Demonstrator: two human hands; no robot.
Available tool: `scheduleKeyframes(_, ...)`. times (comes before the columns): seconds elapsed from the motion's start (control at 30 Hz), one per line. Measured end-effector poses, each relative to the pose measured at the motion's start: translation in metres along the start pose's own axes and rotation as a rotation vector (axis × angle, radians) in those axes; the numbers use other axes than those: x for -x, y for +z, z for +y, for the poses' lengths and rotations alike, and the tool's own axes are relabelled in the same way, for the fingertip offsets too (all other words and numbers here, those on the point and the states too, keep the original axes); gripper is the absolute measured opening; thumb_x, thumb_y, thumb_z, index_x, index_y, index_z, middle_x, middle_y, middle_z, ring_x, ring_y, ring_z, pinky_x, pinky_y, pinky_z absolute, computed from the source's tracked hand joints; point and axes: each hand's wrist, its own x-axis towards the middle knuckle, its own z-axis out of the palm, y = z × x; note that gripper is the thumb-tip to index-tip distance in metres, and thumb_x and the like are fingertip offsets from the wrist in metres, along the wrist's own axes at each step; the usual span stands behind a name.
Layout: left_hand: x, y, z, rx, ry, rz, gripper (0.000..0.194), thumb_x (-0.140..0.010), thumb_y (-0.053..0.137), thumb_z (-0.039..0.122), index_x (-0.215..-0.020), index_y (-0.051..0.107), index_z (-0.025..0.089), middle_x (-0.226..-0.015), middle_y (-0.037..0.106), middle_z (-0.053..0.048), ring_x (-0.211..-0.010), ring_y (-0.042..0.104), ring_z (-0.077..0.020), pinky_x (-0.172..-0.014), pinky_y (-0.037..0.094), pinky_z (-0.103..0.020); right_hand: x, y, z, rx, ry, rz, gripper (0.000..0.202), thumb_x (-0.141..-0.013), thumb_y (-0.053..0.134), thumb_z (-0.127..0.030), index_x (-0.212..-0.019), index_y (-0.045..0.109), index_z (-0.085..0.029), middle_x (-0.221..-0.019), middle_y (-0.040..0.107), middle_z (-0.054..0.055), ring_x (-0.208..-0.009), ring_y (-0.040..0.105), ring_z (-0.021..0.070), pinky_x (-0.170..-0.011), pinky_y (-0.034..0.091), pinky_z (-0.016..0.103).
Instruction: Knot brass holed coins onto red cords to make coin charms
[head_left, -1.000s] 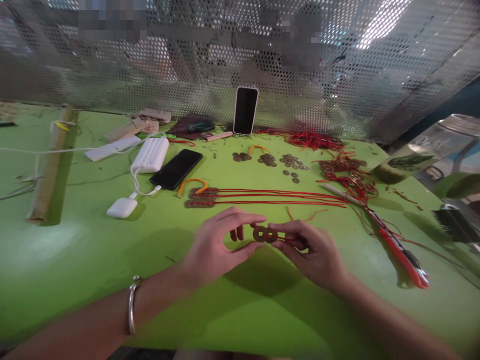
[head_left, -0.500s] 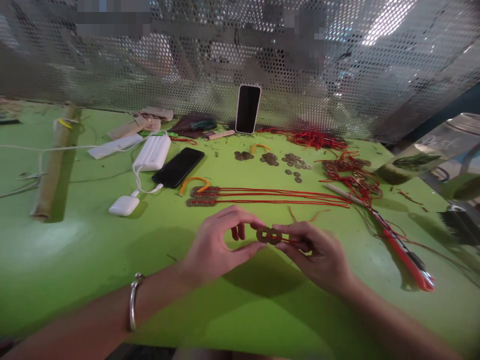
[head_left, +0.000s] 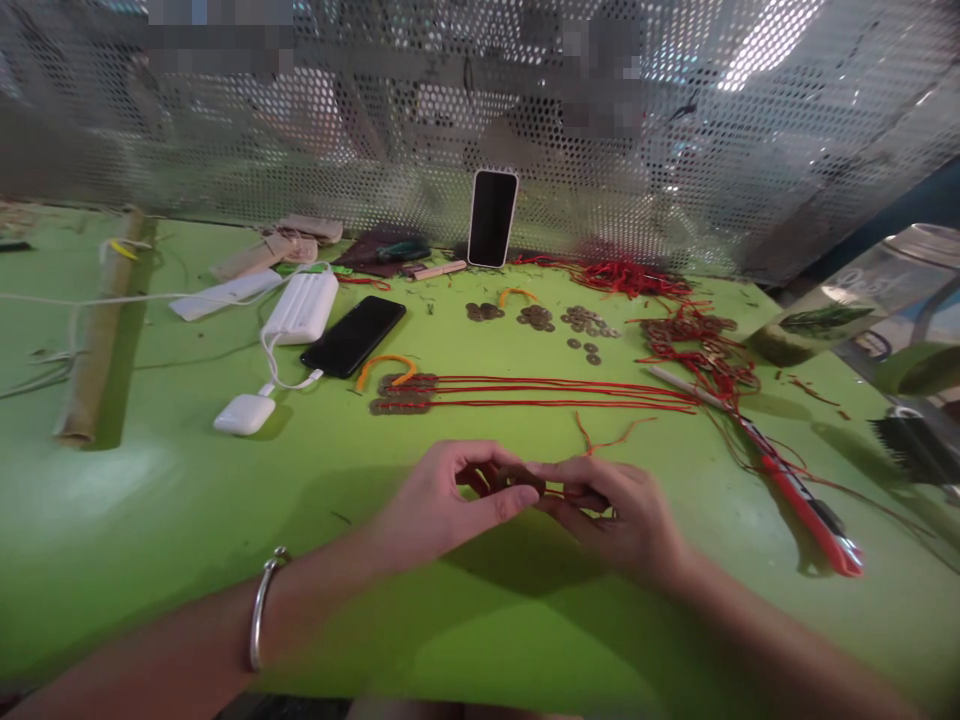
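The left hand [head_left: 442,505] and the right hand [head_left: 619,515] meet just above the bench [head_left: 187,500], fingertips touching. Both are pinched shut on the coins [head_left: 517,478], brown discs held flat between thumb and forefinger of each hand; how many there are cannot be told. A red cord [head_left: 559,490] runs from the coins into the right hand, which closes over it. This two-sided pinch appears to keep the discs aligned and the cord taut.

The coins sit between the two hands, at the fingertips, clear of the bench surface.

Beyond the hands, finished coin strings [head_left: 525,392] lie straight across the bench. Behind them are loose coin piles [head_left: 536,318]. A red-handled tool [head_left: 802,510] lies to the right. A black phone [head_left: 352,336], a white power bank [head_left: 301,308] and an earbud case [head_left: 244,414] lie to the left.
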Motion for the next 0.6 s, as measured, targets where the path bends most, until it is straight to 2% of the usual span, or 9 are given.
scheduleKeyframes(0.17, -0.003, 0.001, -0.002, -0.009, -0.053, 0.034, 0.022, -0.08, 0.066, 0.038, -0.085, 0.071, 0.017, -0.076, 0.068, -0.003, -0.07, 0.058, -0.0144, -0.063, 0.043, -0.025, 0.003, 0.004, 0.004, 0.0, -0.017, -0.059, 0.027, -0.087, 0.059, -0.016, -0.112, 0.06, -0.023, -0.071, 0.065, -0.002, -0.048, 0.05, 0.005, -0.043, 0.039, 0.015)
scheduleKeyframes(0.3, -0.007, -0.005, -0.005, -0.027, -0.1, 0.091, 0.026, -0.077, 0.068, 0.041, -0.081, 0.07, 0.016, -0.073, 0.067, -0.002, -0.066, 0.055, -0.0133, -0.058, 0.041, -0.024, 0.003, 0.0, 0.013, 0.096, 0.027, -0.133, 0.032, -0.088, 0.056, -0.021, -0.12, 0.056, -0.021, -0.067, 0.061, -0.004, -0.049, 0.049, 0.0056, -0.047, 0.04, 0.016)
scheduleKeyframes(0.47, -0.016, -0.017, -0.01, 0.007, -0.152, 0.201, 0.028, -0.072, 0.071, 0.041, -0.078, 0.067, 0.014, -0.067, 0.063, 0.0, -0.058, 0.051, -0.01, -0.054, 0.037, -0.022, -0.004, -0.024, 0.031, 0.147, 0.061, -0.112, 0.012, -0.09, 0.052, -0.017, -0.092, 0.064, -0.019, -0.077, 0.066, 0.001, -0.056, 0.056, 0.0062, -0.053, 0.044, 0.016)
scheduleKeyframes(0.6, -0.021, -0.025, -0.01, 0.081, -0.129, 0.236, 0.025, -0.073, 0.071, 0.037, -0.075, 0.065, 0.013, -0.069, 0.063, -0.001, -0.058, 0.05, -0.0091, -0.057, 0.041, -0.023, 0.005, -0.049, 0.052, 0.285, 0.178, -0.039, 0.01, -0.089, 0.055, -0.023, -0.087, 0.064, -0.019, -0.079, 0.068, 0.001, -0.06, 0.06, 0.0092, -0.057, 0.048, 0.019)
